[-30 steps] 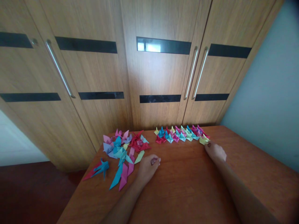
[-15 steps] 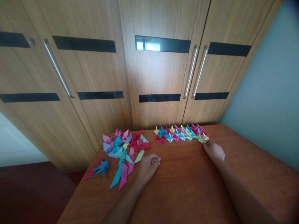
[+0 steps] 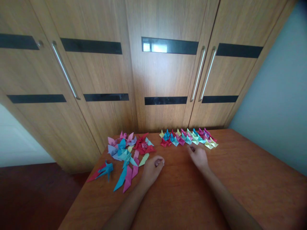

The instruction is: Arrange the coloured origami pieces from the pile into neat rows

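My left hand (image 3: 152,168) rests on the table in a loose fist with nothing in it, just right of a pale green folded strip (image 3: 144,159). My right hand (image 3: 198,156) is over the table, fingers curled together and no paper showing in them. Its fingertips are close to the front of several rows of small folded paper pieces (image 3: 182,139) in red, blue, yellow, pink and pale green. At the right end of those rows sits a pale yellow piece (image 3: 211,144). Left of my left hand is a loose pile of origami cranes (image 3: 124,155) in blue, pink and lilac.
A red paper flower shape (image 3: 144,145) lies at the pile's right. Near the left edge of the wooden table (image 3: 177,198) is a blue and red folded piece (image 3: 105,169). Behind stands a wooden wardrobe (image 3: 163,76) with metal handles; a pale wall (image 3: 275,95) is on the right.
My right hand has let go of the pale yellow piece at the right end and moved left along the front of the rows. My left hand stays in place.
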The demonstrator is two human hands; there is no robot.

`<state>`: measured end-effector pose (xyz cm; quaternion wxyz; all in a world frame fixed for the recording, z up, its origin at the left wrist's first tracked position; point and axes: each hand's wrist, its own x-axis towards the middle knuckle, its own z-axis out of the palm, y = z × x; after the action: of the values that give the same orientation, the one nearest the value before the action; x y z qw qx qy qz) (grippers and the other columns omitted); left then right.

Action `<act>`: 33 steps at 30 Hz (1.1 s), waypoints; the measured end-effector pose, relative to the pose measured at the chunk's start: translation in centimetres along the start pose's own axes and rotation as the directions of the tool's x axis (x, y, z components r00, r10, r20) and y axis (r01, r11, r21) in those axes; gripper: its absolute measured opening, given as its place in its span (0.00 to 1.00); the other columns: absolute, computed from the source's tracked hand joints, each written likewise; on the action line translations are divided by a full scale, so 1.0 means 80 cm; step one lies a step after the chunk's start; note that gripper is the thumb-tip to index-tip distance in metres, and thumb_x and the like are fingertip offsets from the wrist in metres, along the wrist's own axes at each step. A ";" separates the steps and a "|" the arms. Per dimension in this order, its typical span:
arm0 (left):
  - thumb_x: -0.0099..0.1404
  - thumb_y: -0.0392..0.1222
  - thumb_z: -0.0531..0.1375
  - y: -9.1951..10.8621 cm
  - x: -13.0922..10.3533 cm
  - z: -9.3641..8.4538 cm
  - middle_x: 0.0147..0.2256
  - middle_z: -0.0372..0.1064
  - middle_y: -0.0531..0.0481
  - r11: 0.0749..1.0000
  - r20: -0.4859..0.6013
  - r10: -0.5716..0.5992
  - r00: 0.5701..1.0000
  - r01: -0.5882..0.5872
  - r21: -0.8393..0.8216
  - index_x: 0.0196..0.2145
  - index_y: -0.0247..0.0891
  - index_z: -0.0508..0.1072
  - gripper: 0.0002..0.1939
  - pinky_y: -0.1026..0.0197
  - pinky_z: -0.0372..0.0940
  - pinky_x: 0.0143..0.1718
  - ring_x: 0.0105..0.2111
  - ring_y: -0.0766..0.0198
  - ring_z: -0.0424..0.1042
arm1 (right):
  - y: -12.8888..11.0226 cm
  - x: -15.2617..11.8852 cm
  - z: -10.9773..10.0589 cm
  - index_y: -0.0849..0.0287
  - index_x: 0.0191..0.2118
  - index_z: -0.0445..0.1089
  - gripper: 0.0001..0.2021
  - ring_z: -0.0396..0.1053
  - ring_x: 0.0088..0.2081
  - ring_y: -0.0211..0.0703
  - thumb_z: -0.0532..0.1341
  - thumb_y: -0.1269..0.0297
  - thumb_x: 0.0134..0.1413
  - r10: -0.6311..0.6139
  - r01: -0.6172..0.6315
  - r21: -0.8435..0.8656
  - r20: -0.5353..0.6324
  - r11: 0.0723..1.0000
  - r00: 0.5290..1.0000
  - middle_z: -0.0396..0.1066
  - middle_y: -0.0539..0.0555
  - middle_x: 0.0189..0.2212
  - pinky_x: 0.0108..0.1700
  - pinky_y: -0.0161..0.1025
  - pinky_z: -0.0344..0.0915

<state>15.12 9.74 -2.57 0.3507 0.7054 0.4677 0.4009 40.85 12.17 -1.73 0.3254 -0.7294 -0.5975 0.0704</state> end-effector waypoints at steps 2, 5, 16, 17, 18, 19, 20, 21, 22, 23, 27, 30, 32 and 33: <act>0.58 0.39 0.55 -0.001 0.002 -0.002 0.30 0.72 0.50 1.000 -0.035 -0.005 0.999 0.005 -0.019 0.35 0.37 0.72 0.08 0.64 0.63 0.33 0.30 0.64 0.70 | -0.011 -0.011 0.013 0.55 0.31 0.71 0.13 0.68 0.29 0.40 0.52 0.58 0.56 -0.015 0.017 -0.021 0.079 1.000 0.997 0.71 0.50 0.24 0.28 0.32 0.53; 0.58 0.38 0.55 0.001 0.008 -0.014 0.31 0.72 0.50 0.999 -0.088 0.010 0.996 -0.006 0.051 0.36 0.38 0.73 0.09 0.62 0.63 0.34 0.31 0.63 0.70 | -0.017 -0.024 0.021 0.55 0.29 0.70 0.12 0.67 0.28 0.39 0.52 0.59 0.56 -0.058 0.066 -0.058 0.130 0.996 0.990 0.71 0.50 0.24 0.26 0.32 0.51; 0.59 0.31 0.56 0.031 0.050 -0.059 0.51 0.61 0.40 0.527 0.087 0.225 0.970 -0.197 0.827 0.43 0.39 0.71 0.14 0.48 0.56 0.51 0.52 0.48 0.59 | -0.010 -0.025 0.019 0.55 0.27 0.68 0.11 0.65 0.25 0.38 0.52 0.60 0.56 -0.148 0.146 0.020 0.127 0.989 0.981 0.67 0.48 0.20 0.26 0.32 0.51; 0.59 0.30 0.55 0.030 0.053 -0.056 0.51 0.61 0.39 0.495 0.116 0.218 0.969 -0.212 0.842 0.42 0.38 0.72 0.14 0.47 0.55 0.50 0.52 0.48 0.59 | -0.009 -0.025 0.020 0.55 0.27 0.68 0.12 0.65 0.25 0.37 0.52 0.59 0.56 -0.150 0.147 0.036 0.128 0.988 0.980 0.67 0.47 0.20 0.26 0.32 0.52; 0.59 0.29 0.54 0.028 0.056 -0.054 0.49 0.63 0.38 0.474 0.138 0.206 0.969 -0.222 0.852 0.41 0.38 0.72 0.13 0.47 0.56 0.50 0.51 0.47 0.61 | -0.008 -0.025 0.020 0.55 0.27 0.68 0.12 0.65 0.24 0.37 0.52 0.59 0.56 -0.154 0.148 0.051 0.129 0.988 0.980 0.66 0.47 0.20 0.27 0.32 0.52; 0.60 0.28 0.54 0.027 0.059 -0.052 0.47 0.65 0.38 0.463 0.156 0.192 0.969 -0.229 0.856 0.39 0.37 0.73 0.13 0.46 0.56 0.49 0.49 0.48 0.62 | -0.008 -0.024 0.020 0.56 0.27 0.68 0.12 0.65 0.24 0.37 0.53 0.60 0.56 -0.155 0.148 0.061 0.130 0.987 0.979 0.67 0.47 0.20 0.27 0.32 0.53; 0.60 0.27 0.53 0.026 0.060 -0.050 0.44 0.67 0.38 0.459 0.168 0.181 0.969 -0.234 0.857 0.38 0.36 0.73 0.13 0.46 0.56 0.49 0.48 0.49 0.64 | -0.007 -0.024 0.021 0.56 0.27 0.68 0.11 0.65 0.25 0.37 0.53 0.60 0.56 -0.156 0.148 0.069 0.130 0.987 0.979 0.67 0.47 0.20 0.27 0.32 0.53; 0.60 0.27 0.52 0.025 0.062 -0.049 0.42 0.68 0.38 0.458 0.174 0.175 0.969 -0.236 0.857 0.37 0.36 0.74 0.13 0.47 0.56 0.49 0.46 0.50 0.65 | -0.007 -0.024 0.021 0.56 0.27 0.68 0.11 0.66 0.25 0.37 0.53 0.60 0.55 -0.156 0.147 0.075 0.129 0.986 0.979 0.67 0.48 0.21 0.27 0.31 0.53; 0.60 0.26 0.52 0.025 0.062 -0.049 0.41 0.68 0.39 0.456 0.177 0.173 0.969 -0.238 0.857 0.37 0.36 0.74 0.14 0.47 0.57 0.48 0.46 0.50 0.66 | -0.007 -0.024 0.021 0.56 0.27 0.68 0.11 0.66 0.25 0.37 0.53 0.60 0.55 -0.154 0.145 0.079 0.128 0.986 0.980 0.68 0.48 0.21 0.28 0.31 0.54; 0.60 0.27 0.52 0.025 0.063 -0.050 0.41 0.69 0.39 0.458 0.176 0.177 0.968 -0.239 0.856 0.37 0.36 0.74 0.14 0.48 0.57 0.48 0.45 0.51 0.66 | -0.007 -0.024 0.021 0.56 0.28 0.69 0.10 0.66 0.25 0.37 0.54 0.61 0.55 -0.152 0.142 0.081 0.126 0.987 0.980 0.69 0.48 0.22 0.28 0.31 0.54; 0.62 0.32 0.54 0.035 0.061 -0.058 0.46 0.68 0.42 0.635 0.080 0.283 0.956 -0.249 0.731 0.38 0.39 0.74 0.11 0.50 0.59 0.50 0.48 0.53 0.65 | -0.007 -0.024 0.020 0.56 0.29 0.70 0.09 0.67 0.26 0.38 0.54 0.61 0.55 -0.141 0.131 0.091 0.122 0.987 0.983 0.70 0.48 0.23 0.28 0.31 0.55; 0.62 0.38 0.56 0.045 0.057 -0.063 0.47 0.68 0.45 0.905 -0.165 0.309 0.937 -0.236 0.355 0.38 0.40 0.74 0.08 0.53 0.61 0.50 0.48 0.56 0.66 | -0.007 -0.026 0.018 0.56 0.29 0.70 0.09 0.67 0.26 0.38 0.54 0.62 0.54 -0.152 0.137 0.124 0.119 0.983 0.981 0.70 0.48 0.22 0.29 0.32 0.56; 0.60 0.42 0.59 0.051 0.050 -0.062 0.47 0.69 0.44 0.983 -0.306 0.176 0.936 -0.185 0.001 0.37 0.38 0.74 0.09 0.54 0.63 0.48 0.47 0.57 0.68 | -0.008 -0.027 0.016 0.56 0.29 0.70 0.10 0.66 0.25 0.39 0.54 0.61 0.54 -0.178 0.156 0.184 0.109 0.970 0.978 0.69 0.49 0.22 0.29 0.33 0.57; 0.59 0.44 0.60 0.052 0.046 -0.060 0.46 0.70 0.44 0.974 -0.335 0.085 0.939 -0.148 -0.169 0.36 0.37 0.74 0.10 0.54 0.64 0.47 0.47 0.56 0.68 | -0.010 -0.028 0.016 0.56 0.29 0.70 0.10 0.66 0.25 0.39 0.53 0.61 0.54 -0.195 0.167 0.232 0.103 0.958 0.975 0.69 0.49 0.22 0.29 0.33 0.58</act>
<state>13.32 12.44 4.01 0.3104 0.6192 0.4356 0.5749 39.00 10.69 -2.90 0.3719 -0.6249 -0.6693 0.1523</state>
